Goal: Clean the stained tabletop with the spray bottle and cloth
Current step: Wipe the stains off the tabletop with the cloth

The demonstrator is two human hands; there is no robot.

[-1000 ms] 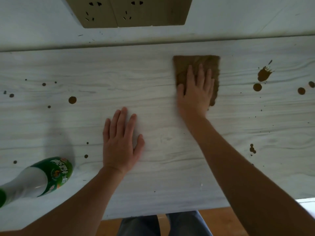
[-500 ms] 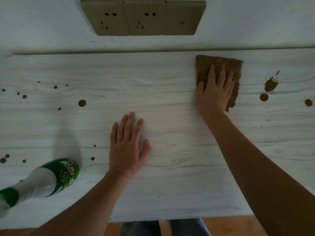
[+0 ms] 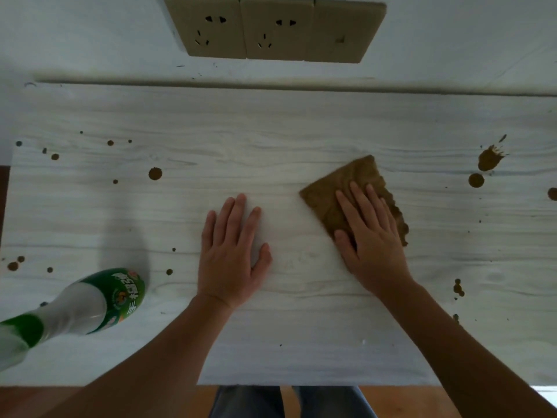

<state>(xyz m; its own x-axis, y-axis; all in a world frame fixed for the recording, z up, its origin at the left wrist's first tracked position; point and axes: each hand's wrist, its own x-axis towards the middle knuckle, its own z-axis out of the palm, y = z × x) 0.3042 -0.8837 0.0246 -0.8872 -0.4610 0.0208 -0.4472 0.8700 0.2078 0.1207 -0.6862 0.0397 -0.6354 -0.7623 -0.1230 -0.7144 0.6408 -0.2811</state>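
Right hand (image 3: 372,236) fingers flat on cloth (image 3: 325,196); left hand (image 3: 230,251) flat on tabletop (image 3: 271,140).

Brown square cloth (image 3: 324,200) lies flat under my right hand (image 3: 373,245), right of centre on the pale wood-grain table (image 3: 271,140), which is brown-spotted on both sides. Green-labelled clear plastic spray bottle (image 3: 90,300) stands front-left.

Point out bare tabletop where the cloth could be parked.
Bare: the wide band beyond the left hand and cloth, up to the wall. Crowded: bottle and spots at left, big stains at right.
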